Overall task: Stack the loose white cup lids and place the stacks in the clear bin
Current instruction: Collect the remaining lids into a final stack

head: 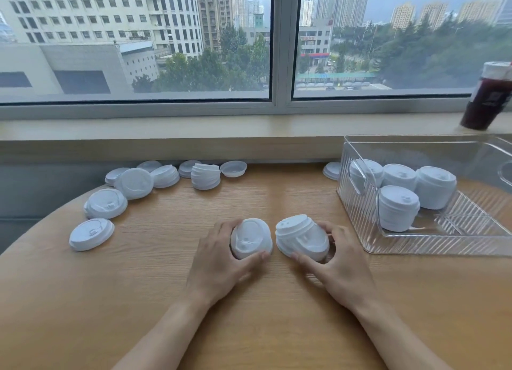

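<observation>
Your left hand [219, 261] grips a short stack of white lids [250, 238] at the lower centre of the frame, thumb curled along its near edge and fingers wrapped round its far left side. Your right hand [339, 263] grips a second lid stack [302, 236] just to the right, thumb at the near edge and fingers round the far right side. The two stacks sit on the wooden table [166, 286], close together but not touching; the right one looks taller and leans toward the left.

The clear bin [415, 247] stands at the right of the frame, just beyond your right hand. Four stacks stand upright in it: three in a back row [399, 175] and one in front [399, 207], all crowded toward its left end.

Loose lids [105, 203] lie in an arc across the left and upper left of the table, some overlapping, with a single lid [91, 234] nearest the left edge. A small leaning pile [205, 175] sits at the far middle, and one upturned lid [233, 168] lies just right of it. Another lid [332, 170] peeks out just left of the bin's far corner.

A dark bottle [487, 98] with a white cap stands on the windowsill [221, 126] at the upper right.
</observation>
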The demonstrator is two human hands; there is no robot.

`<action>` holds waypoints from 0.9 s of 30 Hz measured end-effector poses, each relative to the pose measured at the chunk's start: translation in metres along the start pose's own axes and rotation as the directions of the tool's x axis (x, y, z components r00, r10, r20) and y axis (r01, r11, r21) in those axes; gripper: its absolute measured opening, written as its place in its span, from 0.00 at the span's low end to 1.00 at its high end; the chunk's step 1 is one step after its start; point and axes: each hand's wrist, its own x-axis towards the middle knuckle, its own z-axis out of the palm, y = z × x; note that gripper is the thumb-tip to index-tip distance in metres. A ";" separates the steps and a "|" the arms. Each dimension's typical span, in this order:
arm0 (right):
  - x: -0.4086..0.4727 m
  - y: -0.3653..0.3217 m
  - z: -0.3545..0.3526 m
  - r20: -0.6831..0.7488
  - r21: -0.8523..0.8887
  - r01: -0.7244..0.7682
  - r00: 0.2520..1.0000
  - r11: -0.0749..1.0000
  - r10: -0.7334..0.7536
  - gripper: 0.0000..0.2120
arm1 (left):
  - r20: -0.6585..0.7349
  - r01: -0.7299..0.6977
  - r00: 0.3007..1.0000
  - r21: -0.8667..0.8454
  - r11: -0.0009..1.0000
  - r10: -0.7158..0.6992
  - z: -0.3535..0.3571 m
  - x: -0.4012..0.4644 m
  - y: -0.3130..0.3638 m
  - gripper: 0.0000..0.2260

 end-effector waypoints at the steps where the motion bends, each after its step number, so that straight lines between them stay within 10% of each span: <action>1: 0.000 -0.001 0.000 -0.001 0.010 -0.006 1.000 1.000 0.006 0.37 | -0.018 0.016 1.000 -0.037 0.999 -0.016 -0.001 0.000 0.000 0.35; 12: -0.001 0.004 -0.009 -0.022 -0.036 -0.106 0.994 0.994 0.105 0.41 | -0.200 0.201 0.942 -0.313 0.928 -0.271 -0.013 -0.007 -0.011 0.31; 27: -0.002 -0.002 -0.008 -0.054 0.041 -0.045 0.997 0.998 0.047 0.39 | -0.150 0.254 0.962 0.167 0.953 -0.230 0.025 0.006 0.018 0.38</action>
